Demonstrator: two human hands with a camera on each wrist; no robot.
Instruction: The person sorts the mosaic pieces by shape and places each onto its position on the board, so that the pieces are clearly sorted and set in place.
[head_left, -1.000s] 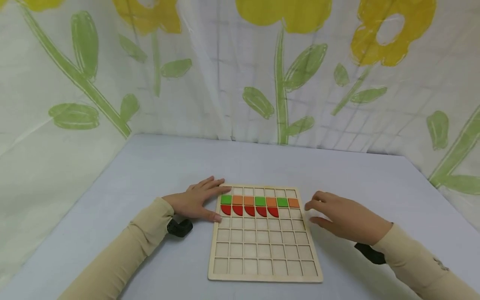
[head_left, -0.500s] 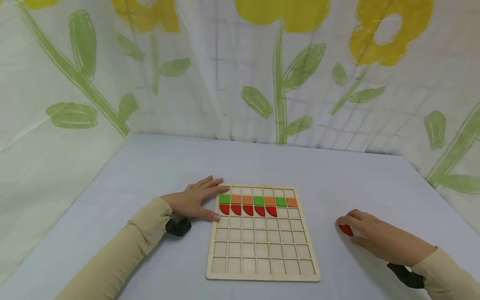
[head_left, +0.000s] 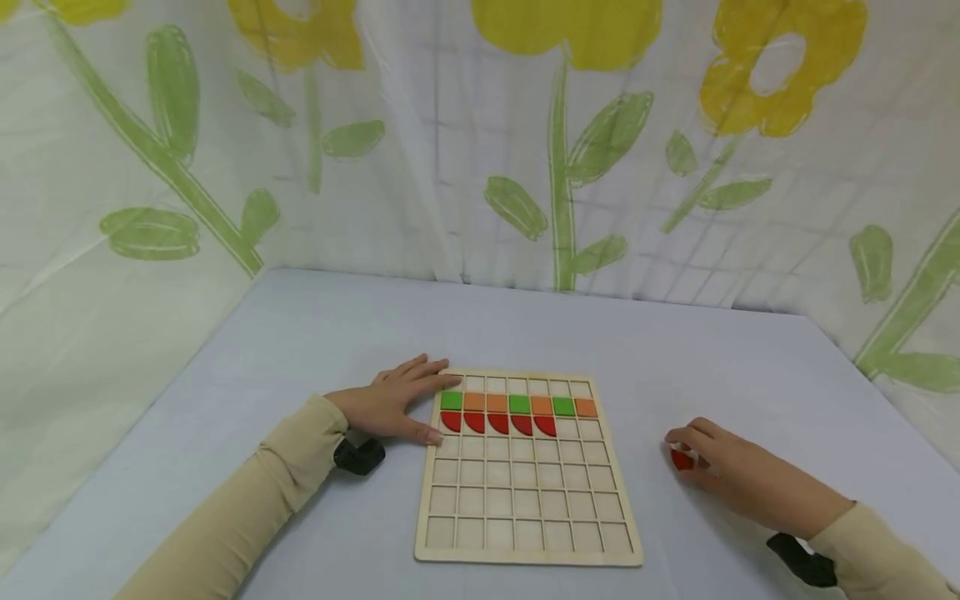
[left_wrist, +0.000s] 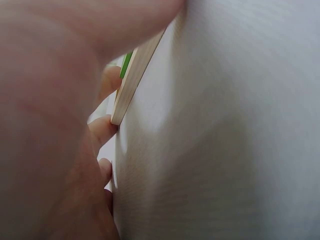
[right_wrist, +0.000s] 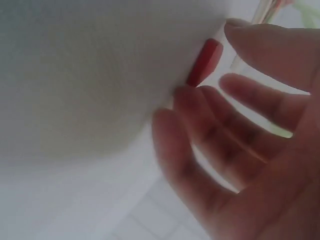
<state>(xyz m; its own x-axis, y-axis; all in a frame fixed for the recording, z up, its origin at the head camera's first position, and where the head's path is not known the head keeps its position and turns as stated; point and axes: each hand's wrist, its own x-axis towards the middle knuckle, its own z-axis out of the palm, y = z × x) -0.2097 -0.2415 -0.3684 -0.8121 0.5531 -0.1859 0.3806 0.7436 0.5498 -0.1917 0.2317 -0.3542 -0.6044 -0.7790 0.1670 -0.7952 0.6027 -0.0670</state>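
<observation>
A wooden grid board (head_left: 528, 558) lies flat on the table. Green tiles (head_left: 520, 405) and orange tiles (head_left: 542, 406) fill its second row; several red quarter-circle tiles (head_left: 498, 424) sit in the third row from the left. My left hand (head_left: 393, 404) rests spread at the board's upper left corner, thumb on the left edge; its fingertips touch the board's side (left_wrist: 135, 80) in the left wrist view. Right of the board, my right hand (head_left: 757, 479) has thumb and fingers curled round another red quarter-circle tile (right_wrist: 205, 62), which is partly hidden from above.
The table (head_left: 360, 317) is pale and extends behind the board to a hanging sheet (head_left: 405, 167) printed with flowers. Black wrist devices sit under the left cuff (head_left: 360, 457) and the right cuff (head_left: 802, 560).
My right hand has moved from beside the board's upper right edge down and right to the table, where the red tile now shows between its fingers. The left hand stays put.
</observation>
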